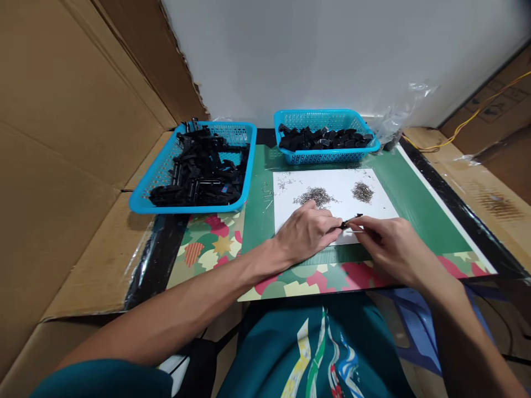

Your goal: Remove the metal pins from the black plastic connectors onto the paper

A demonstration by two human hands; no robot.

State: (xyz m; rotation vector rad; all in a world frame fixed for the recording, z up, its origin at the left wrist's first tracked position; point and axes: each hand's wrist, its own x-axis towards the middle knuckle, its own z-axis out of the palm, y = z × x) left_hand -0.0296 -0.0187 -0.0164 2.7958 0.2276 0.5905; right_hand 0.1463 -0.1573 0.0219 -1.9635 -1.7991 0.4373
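Observation:
A small black part [344,225] is pinched between the fingertips of my left hand [309,228], which rests over the white sheet [286,215]. My right hand [384,239] meets it from the right, its thumb and forefinger closed at the part's other end. A thin pale, needle-like piece [354,231] shows at the right fingertips; how it is held is partly hidden. Just beyond my left hand lies a pile of tiny metal pieces [315,196], and a smaller pile [362,192] sits to the right on the sheet.
A blue basket [249,182] of long black parts stands at the left, another blue basket [323,158] of black pieces at the back. Clear plastic bags [394,121] lie beside it. Cardboard [62,110] walls the left side. Yellow wires [460,128] run at the right.

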